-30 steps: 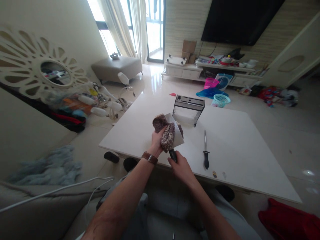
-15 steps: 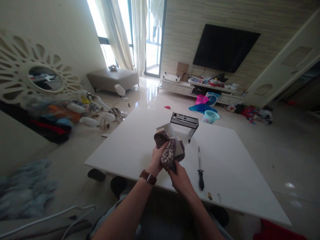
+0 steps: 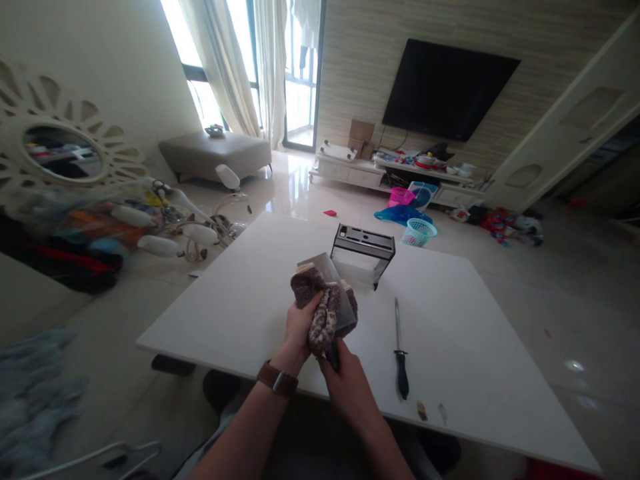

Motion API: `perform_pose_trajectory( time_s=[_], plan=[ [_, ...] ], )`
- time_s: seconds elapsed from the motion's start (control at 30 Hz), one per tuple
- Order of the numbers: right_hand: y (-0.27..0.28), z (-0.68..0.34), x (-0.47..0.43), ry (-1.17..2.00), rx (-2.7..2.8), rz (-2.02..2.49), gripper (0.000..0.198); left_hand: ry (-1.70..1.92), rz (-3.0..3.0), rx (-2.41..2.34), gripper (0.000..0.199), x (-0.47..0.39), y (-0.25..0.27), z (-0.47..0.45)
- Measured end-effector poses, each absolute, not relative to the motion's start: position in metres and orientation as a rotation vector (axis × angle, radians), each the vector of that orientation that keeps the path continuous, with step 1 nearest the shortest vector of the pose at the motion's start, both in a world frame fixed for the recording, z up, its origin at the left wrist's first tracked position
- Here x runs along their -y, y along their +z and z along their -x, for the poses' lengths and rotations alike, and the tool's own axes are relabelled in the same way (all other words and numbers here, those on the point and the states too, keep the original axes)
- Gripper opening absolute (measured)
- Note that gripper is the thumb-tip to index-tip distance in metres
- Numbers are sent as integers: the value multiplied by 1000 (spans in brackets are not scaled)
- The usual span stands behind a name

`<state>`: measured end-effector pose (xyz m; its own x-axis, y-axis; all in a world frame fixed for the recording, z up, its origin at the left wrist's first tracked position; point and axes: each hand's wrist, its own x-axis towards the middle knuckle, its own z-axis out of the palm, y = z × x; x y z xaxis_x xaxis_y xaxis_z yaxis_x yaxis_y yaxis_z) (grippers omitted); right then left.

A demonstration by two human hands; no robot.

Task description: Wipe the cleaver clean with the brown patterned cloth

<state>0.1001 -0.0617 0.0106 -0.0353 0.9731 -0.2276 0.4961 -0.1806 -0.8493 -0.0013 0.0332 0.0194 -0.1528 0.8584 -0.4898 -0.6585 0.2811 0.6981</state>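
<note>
Two hands are meeting over the near edge of a white table point(image 3: 465, 320). At six o'clock the right hand point(image 3: 347, 387) is clamping a dark handle, holding a cleaver point(image 3: 334, 285) with its broad blade pointing up toward twelve. The left hand point(image 3: 299, 325), a watch point(image 3: 278, 380) on its wrist, is pressing a mottled brown cloth point(image 3: 320, 313) around that blade, fingers closed on the fabric. Judging from this grip, the cloth is looking thin over the edge, so a slip could be cutting the left fingers. At three o'clock a honing rod point(image 3: 399, 347) is lying flat on the table; at twelve a knife rack point(image 3: 364, 241) is standing.
</note>
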Motion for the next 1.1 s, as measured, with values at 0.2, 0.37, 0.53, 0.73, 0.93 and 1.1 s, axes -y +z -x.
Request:
perform_pose_trajectory(
  time_s=[0.2, 0.37, 0.53, 0.73, 0.93, 1.1],
  plan=[
    [23, -106, 69, 1005, 1739, 1824, 14, 1481, -203, -1029, 37, -29, 24, 13],
    [25, -99, 71, 923, 1873, 1858, 9, 1622, -178, -945, 42, -37, 22, 30],
    [18, -87, 66, 993, 1743, 1865, 17, 1533, -205, -1041, 37, -39, 21, 15],
    [19, -92, 59, 995, 1636, 1873, 27, 1418, -276, -1066, 37, -36, 23, -10],
    [19, -92, 64, 1011, 1693, 1867, 26, 1392, -274, -1075, 39, -31, 18, -5],
    [18, -85, 70, 1059, 1740, 1861, 23, 1313, -222, -1079, 34, -28, 15, 8]
  ],
)
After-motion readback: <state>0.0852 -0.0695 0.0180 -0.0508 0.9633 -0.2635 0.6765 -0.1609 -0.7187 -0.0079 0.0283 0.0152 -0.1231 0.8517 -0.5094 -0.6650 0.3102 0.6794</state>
